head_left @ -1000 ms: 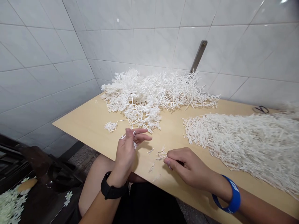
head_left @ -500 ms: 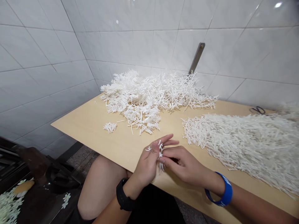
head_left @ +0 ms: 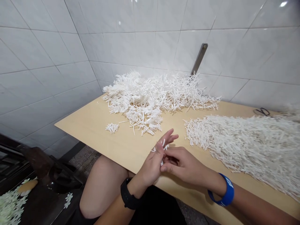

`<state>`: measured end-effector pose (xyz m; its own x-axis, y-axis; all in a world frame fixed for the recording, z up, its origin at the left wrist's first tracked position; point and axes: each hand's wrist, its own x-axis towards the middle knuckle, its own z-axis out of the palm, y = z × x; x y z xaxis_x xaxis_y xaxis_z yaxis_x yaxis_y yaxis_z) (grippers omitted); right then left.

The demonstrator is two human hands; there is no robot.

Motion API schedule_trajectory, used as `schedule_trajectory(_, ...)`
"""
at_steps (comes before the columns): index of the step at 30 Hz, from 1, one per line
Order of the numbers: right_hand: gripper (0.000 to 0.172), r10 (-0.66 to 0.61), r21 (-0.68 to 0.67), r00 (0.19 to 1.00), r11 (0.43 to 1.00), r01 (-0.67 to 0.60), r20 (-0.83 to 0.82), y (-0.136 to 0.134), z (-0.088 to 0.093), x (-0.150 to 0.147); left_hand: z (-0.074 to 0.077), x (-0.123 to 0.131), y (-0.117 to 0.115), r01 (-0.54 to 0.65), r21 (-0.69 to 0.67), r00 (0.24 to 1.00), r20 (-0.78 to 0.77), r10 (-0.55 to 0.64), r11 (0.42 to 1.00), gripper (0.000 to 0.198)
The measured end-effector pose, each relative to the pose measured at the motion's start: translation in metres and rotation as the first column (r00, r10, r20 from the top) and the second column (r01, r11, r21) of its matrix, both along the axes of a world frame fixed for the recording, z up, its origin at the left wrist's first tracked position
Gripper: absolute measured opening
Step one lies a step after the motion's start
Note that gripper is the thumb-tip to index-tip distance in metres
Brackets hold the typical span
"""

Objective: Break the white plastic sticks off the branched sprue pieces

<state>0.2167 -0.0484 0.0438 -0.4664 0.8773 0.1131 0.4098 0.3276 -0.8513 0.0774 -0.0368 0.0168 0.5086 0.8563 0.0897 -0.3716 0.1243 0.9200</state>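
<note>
Over the front edge of the board, my left hand (head_left: 153,161) holds small white branched plastic stems (head_left: 163,143) under its thumb, their forked tips poking out beside it. The outer fingers of that hand stretch away from me. My right hand (head_left: 186,164) meets it from the right, thumb and forefinger pinched at the lower part of the same stems. Most of the stems are hidden by the fingers. Beyond my hands lies a small cluster of short white pieces (head_left: 112,128), near a large heap of branched white stems (head_left: 150,97).
Right of my hands a wide pile of short white pieces (head_left: 248,143) covers the wooden board (head_left: 79,125). A metal bracket (head_left: 199,59) rises by the tiled wall. A black cord (head_left: 262,111) lies at the back right. White flowers (head_left: 10,203) are at lower left.
My left hand has turned slightly and its fingers point higher. My right fingers have closed in against it, so the stem ends that hung below are now mostly hidden.
</note>
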Motion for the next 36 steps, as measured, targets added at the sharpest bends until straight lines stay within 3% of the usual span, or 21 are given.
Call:
schedule_trajectory(3,0.035,0.038,-0.002,0.999,0.999,-0.038,-0.028,-0.001,0.002,0.000,-0.002,-0.005,0.006,-0.001,-0.038,0.999,0.044,0.003,0.999,0.052)
schedule_trajectory(8,0.041,-0.112,0.119,0.983,0.988,0.094,0.147,0.004,-0.002,0.013,0.008,-0.029,0.028,-0.327,0.010,0.945,-0.017,0.327,0.945,0.054)
schedule_trajectory(11,0.037,-0.147,0.247,0.921,0.967,0.057,0.362,0.009,-0.009,0.018,0.014,-0.035,0.032,-0.316,0.005,0.949,0.010,0.316,0.949,0.054)
schedule_trajectory(15,0.040,-0.267,0.415,0.770,0.910,0.003,0.579,0.009,-0.011,0.023,0.008,-0.033,0.030,-0.334,-0.052,0.942,0.024,0.335,0.941,0.052)
schedule_trajectory(19,0.032,-0.350,0.517,0.703,0.856,-0.029,0.619,0.007,-0.009,0.023,0.000,-0.027,0.028,-0.309,-0.056,0.950,0.037,0.311,0.949,0.054)
schedule_trajectory(22,0.028,-0.361,0.517,0.680,0.855,-0.031,0.638,0.005,-0.009,0.022,-0.001,-0.022,0.025,-0.281,-0.019,0.958,0.053,0.282,0.960,0.052)
schedule_trajectory(25,0.037,-0.382,0.504,0.644,0.864,-0.007,0.663,0.005,-0.009,0.021,0.000,-0.018,0.020,-0.247,0.018,0.969,0.029,0.246,0.969,0.046)
schedule_trajectory(27,0.042,-0.370,0.480,0.687,0.877,0.035,0.626,0.004,-0.006,0.019,0.002,-0.015,0.016,-0.220,0.038,0.976,0.003,0.220,0.975,0.043)
schedule_trajectory(28,0.043,-0.328,0.429,0.748,0.901,0.063,0.578,0.003,-0.005,0.017,0.003,-0.014,0.013,-0.210,0.050,0.978,-0.006,0.210,0.977,0.042)
schedule_trajectory(31,0.045,-0.072,0.102,0.958,0.994,0.045,0.279,-0.002,-0.002,0.007,0.007,-0.008,0.002,-0.159,0.109,0.985,-0.054,0.165,0.981,0.042)
schedule_trajectory(33,0.050,0.056,-0.073,0.997,0.996,-0.052,0.052,-0.007,-0.001,-0.001,0.009,-0.006,-0.003,-0.089,0.144,0.991,-0.091,0.103,0.986,0.044)
schedule_trajectory(35,0.051,0.095,-0.098,0.994,0.990,-0.099,-0.049,-0.011,0.000,-0.006,0.009,-0.009,-0.001,-0.046,0.147,0.991,-0.119,0.063,0.988,0.045)
schedule_trajectory(36,0.051,0.098,-0.074,0.994,0.992,-0.101,-0.051,-0.013,0.000,-0.006,0.008,-0.013,0.003,-0.078,0.140,0.989,-0.117,0.095,0.987,0.045)
